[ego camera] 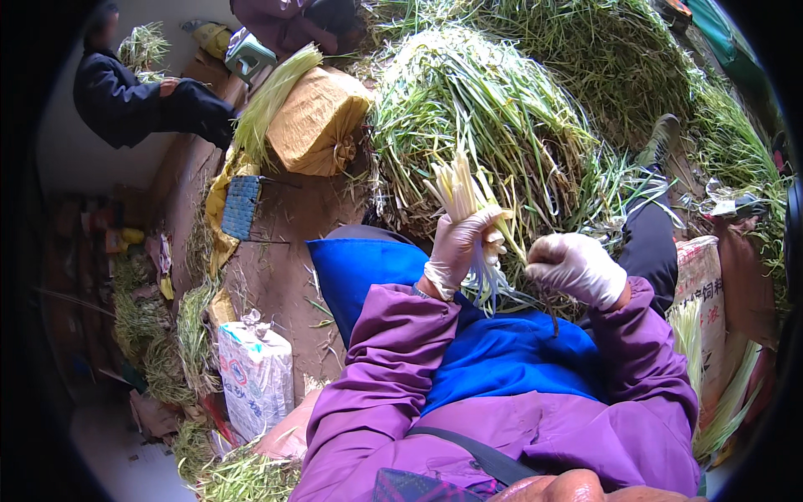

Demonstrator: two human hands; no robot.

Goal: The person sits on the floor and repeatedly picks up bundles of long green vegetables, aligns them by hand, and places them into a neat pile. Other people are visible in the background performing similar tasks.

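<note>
In a thin, pale glove, my left hand (457,246) grips a bundle of whitish-yellow leafy stalks (457,185). One end of the bundle fans up above the fist, while thin pale strands (484,282) hang below it over my blue apron (514,357). My right hand (574,267), gloved too, is to the right of the bundle with its fingers pinched together. A yellowish stalk (513,241) runs from the bundle to those fingertips. Just beyond both hands rises a large heap of long green leafy stalks (477,113).
At left are a tied tan sack (317,119) with a pale bundle (276,94) against it, a blue woven mat (241,207) and a white printed sack (257,376). A printed sack (699,314) stands right. A person (119,94) sits far left; another (282,25) is at the top.
</note>
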